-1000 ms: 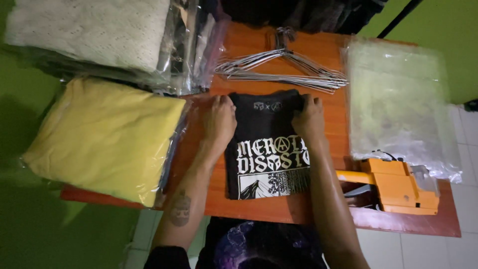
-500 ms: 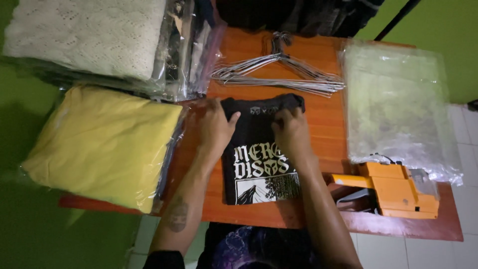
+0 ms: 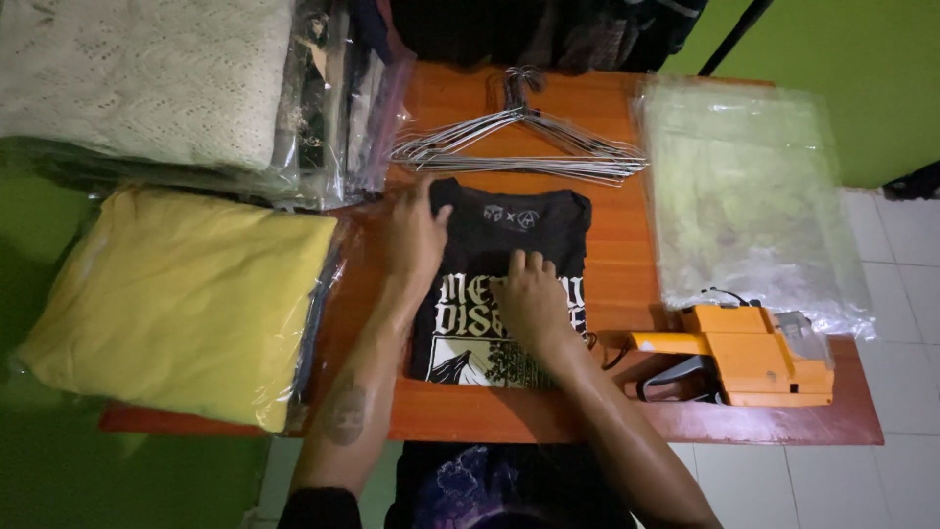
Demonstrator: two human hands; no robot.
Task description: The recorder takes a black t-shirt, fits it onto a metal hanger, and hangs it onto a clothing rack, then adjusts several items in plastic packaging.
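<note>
Folded black T-shirt with a pale printed graphic lies flat in the middle of the orange table, collar end away from the person, and both hands rest on it.

Largest around it is the yellow bagged bundle, overhanging the table's left edge and just beside the left forearm. Behind that sits a cream knitted bundle in clear wrap, with more wrapped garments stacked against its right side. On the right side of the table lies a stack of clear plastic bags, flat and apart from the shirt. A bunch of wire hangers lies across the table just beyond the shirt's collar, hooks pointing away from the person. An orange price-label gun rests on its side near the table's front right edge, its nose pointing toward the shirt and close to the right forearm.

The left hand lies flat, palm down, over the shirt's upper left edge, fingers stretched toward the collar, grasping nothing. The right hand presses palm down on the middle of the printed graphic, fingers loosely spread, also holding nothing
</note>
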